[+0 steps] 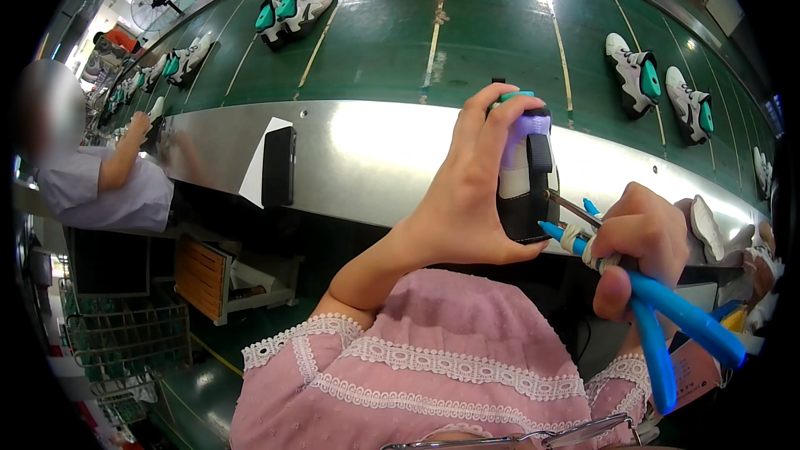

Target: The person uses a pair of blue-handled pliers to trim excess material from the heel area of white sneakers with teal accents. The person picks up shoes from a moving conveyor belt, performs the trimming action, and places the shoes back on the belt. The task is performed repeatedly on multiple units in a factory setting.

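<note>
Above the bench edge, my left hand (467, 175) is wrapped round a shoe (527, 179), which is held on end. Its black heel piece and black pull tab face me, and purple lining and a bit of green show at its top. In my right hand (646, 237) is a tool with two long blue handles (667, 304), like pliers or snips. My fingers hide its middle. A thin metal end reaches the shoe's heel. Beside it, a blue pointed tip (552, 231), bound with pale cord or bands, meets the lower heel edge.
Beyond the metal bench edge (358, 158) runs a green conveyor (375, 42) with white shoes (633, 75). A black phone (278, 165) lies on white paper to the left. A co-worker (108, 175) sits at far left. Pale shoe parts (707, 229) lie at right.
</note>
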